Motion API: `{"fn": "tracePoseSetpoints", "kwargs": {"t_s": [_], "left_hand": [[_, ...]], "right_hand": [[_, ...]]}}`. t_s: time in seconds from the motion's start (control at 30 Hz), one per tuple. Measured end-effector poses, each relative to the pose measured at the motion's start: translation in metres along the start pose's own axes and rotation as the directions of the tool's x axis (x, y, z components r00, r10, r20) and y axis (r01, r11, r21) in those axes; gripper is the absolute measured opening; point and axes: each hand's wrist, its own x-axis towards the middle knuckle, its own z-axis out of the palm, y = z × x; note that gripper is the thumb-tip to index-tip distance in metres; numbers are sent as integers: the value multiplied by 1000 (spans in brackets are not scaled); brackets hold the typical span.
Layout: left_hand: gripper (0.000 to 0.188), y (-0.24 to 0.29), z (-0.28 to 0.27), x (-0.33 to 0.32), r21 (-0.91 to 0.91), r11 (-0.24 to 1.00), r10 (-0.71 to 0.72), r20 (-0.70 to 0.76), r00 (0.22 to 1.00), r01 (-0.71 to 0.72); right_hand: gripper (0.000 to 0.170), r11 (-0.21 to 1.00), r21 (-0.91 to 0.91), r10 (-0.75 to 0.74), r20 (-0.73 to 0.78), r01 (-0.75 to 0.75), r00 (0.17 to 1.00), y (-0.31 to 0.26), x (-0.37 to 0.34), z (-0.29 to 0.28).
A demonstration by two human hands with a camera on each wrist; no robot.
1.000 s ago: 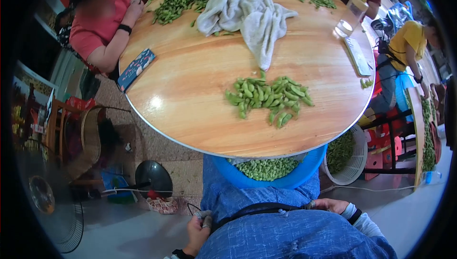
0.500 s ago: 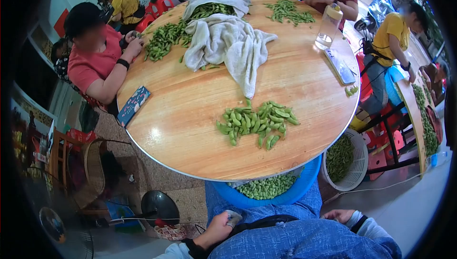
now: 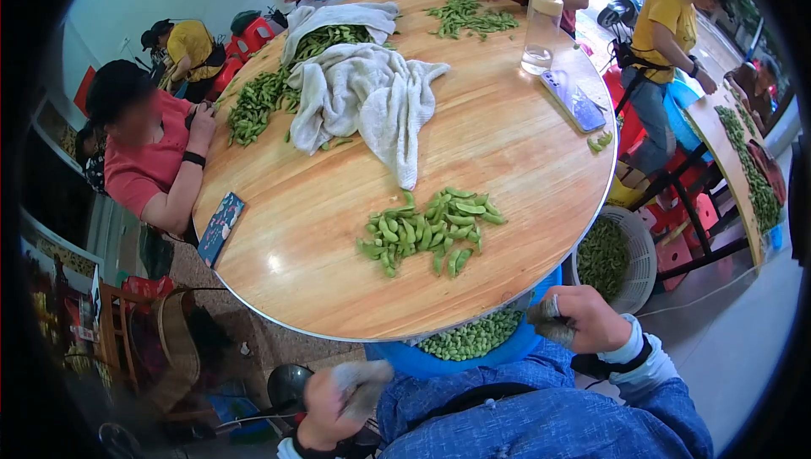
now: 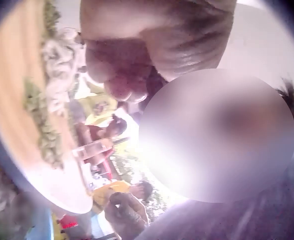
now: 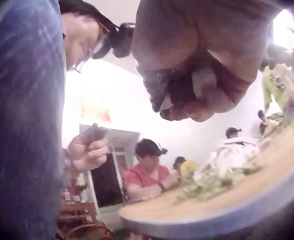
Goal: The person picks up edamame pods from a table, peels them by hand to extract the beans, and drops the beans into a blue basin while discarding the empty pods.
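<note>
My left hand (image 3: 334, 404) is in the air left of my lap, in front of the table's near edge. Its fingers curl loosely, and grey wrapping covers the thumb side. My right hand (image 3: 583, 317) is raised over the right rim of a blue basin (image 3: 405, 360), near the table edge. Grey wrappings show on its thumb and forefinger, and the other fingers curl toward the palm. Nothing shows in either hand. Shelled green beans (image 3: 473, 335) fill the basin, partly hidden under the tabletop. A small pile of green soybean pods (image 3: 431, 227) lies on the table before me.
Further back on the round wooden table (image 3: 296, 286) lie a white towel (image 3: 372, 96) and more pods (image 3: 253, 108). A clear bottle (image 3: 541, 32), a phone (image 3: 573, 102) and a blue patterned case (image 3: 221, 228) stand near its edges. A white basket (image 3: 638, 269) of pods is at right. Several people sit or stand around.
Both hands have risen from my lap: the right up toward the table edge, the left up and to the left. The head view has tilted up and turned right.
</note>
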Motion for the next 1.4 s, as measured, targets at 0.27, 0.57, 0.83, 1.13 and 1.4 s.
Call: {"fn": "tracePoseSetpoints", "kwargs": {"t_s": [0.27, 0.57, 0.83, 1.13, 1.4], "left_hand": [[17, 70, -34, 37, -318, 425, 904, 197, 379, -847], [31, 109, -12, 45, -165, 343, 866, -325, 380, -925], [21, 42, -5, 42, 251, 901, 431, -420, 799, -355], [17, -64, 17, 154, 436, 877, 294, -159, 943, -200], [20, -80, 28, 201, 647, 726, 252, 69, 965, -235]], "right_hand": [[18, 750, -136, -636, 116, 647, 763, -100, 27, -45], [16, 976, -191, -109, -7, 106, 994, -208, 34, -53], [17, 876, -36, -477, 69, 480, 876, -91, 45, -38], [20, 1000, -5, -19, -155, 19, 988, 20, 31, 48], [19, 994, 90, 84, -187, -68, 979, 24, 19, 51]]}}
